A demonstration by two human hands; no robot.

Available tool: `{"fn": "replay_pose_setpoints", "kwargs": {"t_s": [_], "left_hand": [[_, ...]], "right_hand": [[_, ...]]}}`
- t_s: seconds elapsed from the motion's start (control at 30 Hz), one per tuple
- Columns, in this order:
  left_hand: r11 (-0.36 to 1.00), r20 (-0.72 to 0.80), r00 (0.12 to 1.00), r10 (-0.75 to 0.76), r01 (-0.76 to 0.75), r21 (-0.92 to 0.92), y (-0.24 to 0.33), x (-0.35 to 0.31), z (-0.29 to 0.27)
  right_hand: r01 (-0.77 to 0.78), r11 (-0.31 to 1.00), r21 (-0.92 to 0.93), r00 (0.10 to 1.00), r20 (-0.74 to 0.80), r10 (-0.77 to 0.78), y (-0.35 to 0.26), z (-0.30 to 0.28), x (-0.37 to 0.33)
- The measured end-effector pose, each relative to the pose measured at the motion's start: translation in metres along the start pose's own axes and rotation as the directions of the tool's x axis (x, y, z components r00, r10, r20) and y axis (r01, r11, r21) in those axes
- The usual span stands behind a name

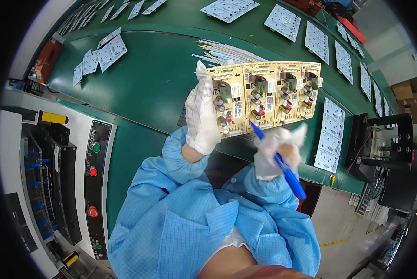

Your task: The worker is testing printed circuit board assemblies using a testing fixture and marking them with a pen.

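My left hand [202, 114], in a white glove, grips the left edge of a tan circuit board panel [245, 104]. The panel is split into several like sections, each carrying capacitors, green and red parts and a white label. It is held up and tilted, component side toward me. Closed around a blue marker pen [289, 176] is my gloved right hand [278, 151], slightly blurred, just below the panel's lower edge. The pen's tip points up and left at the board's bottom edge; whether it touches cannot be made out.
Thin white and yellow strips [229, 50] lie behind the panel on the green bench [138, 74]. More boards [330, 135] rest at the right and along the far belt. A machine with push buttons [94, 186] stands left; a black fixture [380, 144] stands right.
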State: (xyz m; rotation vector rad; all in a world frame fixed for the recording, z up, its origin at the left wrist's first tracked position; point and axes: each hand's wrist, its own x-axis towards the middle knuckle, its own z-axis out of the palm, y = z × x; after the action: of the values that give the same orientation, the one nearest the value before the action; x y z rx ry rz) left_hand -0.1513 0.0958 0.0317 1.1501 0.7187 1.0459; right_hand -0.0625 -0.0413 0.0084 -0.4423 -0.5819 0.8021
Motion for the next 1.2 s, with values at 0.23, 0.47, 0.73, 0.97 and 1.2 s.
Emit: {"fn": "replay_pose_setpoints", "kwargs": {"t_s": [0.23, 0.47, 0.73, 0.97, 1.2], "left_hand": [[0.975, -0.006, 0.998, -0.067, 0.064, -0.215, 0.010, -0.007, -0.003], [0.957, 0.067, 0.995, -0.070, 0.086, -0.275, 0.012, -0.003, 0.000], [0.968, 0.016, 0.992, -0.128, 0.129, -0.218, 0.010, 0.002, 0.003], [0.939, 0.112, 0.990, -0.082, 0.114, -0.325, 0.005, 0.004, 0.001], [0.956, 0.191, 0.976, -0.105, 0.152, -0.252, -0.007, 0.016, -0.016]], "right_hand": [[0.022, 0.397, -0.917, 0.809, -0.217, -0.547, -0.003, 0.000, 0.017], [0.198, 0.677, -0.709, 0.599, -0.459, -0.656, -0.027, 0.003, 0.028], [0.324, 0.879, -0.350, 0.818, -0.362, -0.446, -0.037, -0.047, 0.041], [0.175, 0.284, -0.943, 0.624, -0.117, -0.772, -0.048, -0.038, 0.054], [0.214, 0.444, -0.870, 0.724, -0.164, -0.670, -0.073, -0.059, 0.071]]}}
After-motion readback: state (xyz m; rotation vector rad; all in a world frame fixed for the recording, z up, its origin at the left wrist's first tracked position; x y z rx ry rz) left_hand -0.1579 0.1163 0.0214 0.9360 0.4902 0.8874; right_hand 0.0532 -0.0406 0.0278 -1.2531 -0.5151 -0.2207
